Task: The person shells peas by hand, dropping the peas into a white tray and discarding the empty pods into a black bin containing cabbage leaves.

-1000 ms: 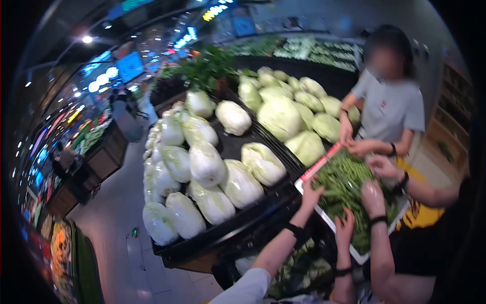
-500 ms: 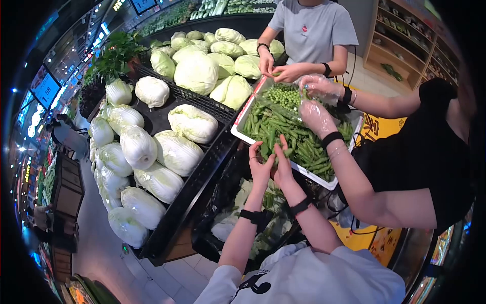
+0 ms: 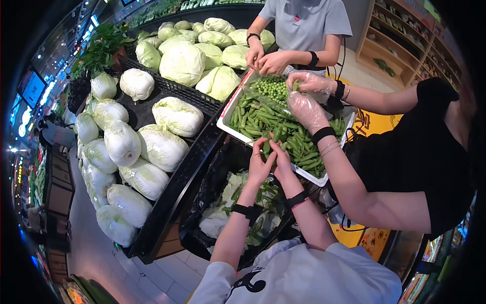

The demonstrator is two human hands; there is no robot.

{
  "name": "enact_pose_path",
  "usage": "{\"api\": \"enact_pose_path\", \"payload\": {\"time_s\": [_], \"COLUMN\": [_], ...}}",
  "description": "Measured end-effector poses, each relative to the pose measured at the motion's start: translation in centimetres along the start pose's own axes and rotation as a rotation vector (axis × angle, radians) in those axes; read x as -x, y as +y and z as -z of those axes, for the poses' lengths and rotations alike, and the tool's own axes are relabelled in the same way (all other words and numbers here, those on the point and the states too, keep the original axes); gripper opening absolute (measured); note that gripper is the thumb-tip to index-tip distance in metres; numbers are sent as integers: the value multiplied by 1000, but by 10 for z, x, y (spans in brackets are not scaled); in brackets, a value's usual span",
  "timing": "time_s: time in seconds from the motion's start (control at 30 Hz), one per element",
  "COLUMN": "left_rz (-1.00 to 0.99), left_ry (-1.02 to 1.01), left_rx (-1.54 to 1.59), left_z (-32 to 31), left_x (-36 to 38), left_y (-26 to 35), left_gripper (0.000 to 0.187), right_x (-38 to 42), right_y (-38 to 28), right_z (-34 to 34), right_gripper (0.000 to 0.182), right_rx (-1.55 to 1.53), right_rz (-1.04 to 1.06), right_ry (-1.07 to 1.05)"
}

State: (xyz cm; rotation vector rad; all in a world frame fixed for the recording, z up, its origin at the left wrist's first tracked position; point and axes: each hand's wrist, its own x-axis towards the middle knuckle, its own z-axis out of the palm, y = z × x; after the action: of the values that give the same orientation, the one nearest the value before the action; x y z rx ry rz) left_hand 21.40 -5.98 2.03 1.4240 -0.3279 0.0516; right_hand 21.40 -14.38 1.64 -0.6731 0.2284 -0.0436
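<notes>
From my remote view, I see the left hand [image 3: 260, 164] and right hand [image 3: 283, 163] close together, fingertips pinching a green pod [image 3: 267, 148] just right of the frame's centre, beside the white tray [image 3: 223, 123]; pale cabbages [image 3: 183, 64] fill the upper left.

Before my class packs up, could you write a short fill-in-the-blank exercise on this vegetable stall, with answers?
1. The left hand and right hand hold a pea pod coloured ____.
2. The tray has a mostly ____ rim.
3. The black-sleeved co-worker's hands wear clear plastic ____.
4. In this view, napa cabbages lie to the tray's ____.

Missing words: green; white; gloves; left.
</notes>
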Motion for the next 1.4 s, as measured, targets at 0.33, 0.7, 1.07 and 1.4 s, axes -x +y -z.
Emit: {"api": "enact_pose_path", "payload": {"time_s": [0.33,0.7,1.07,1.4], "left_rz": [-361,392,-28,-195], "left_ry": [-354,-67,-307,-255], "left_rx": [-784,232,-281,-625], "left_z": [25,15,-9,-11], "left_x": [-23,-33,-40,-16], "left_y": [31,-3,3,-5], "left_gripper": [41,35,38,30], "right_x": [-10,-12,11,35], "right_y": [-10,-45,-61,-61], "right_z": [17,36,49,65], "right_gripper": [32,40,36,43], "right_rx": [-227,-655,-416,-400], "right_rz": [-174,-392,-291,-355], "right_ry": [4,-224,-84,-157]}}
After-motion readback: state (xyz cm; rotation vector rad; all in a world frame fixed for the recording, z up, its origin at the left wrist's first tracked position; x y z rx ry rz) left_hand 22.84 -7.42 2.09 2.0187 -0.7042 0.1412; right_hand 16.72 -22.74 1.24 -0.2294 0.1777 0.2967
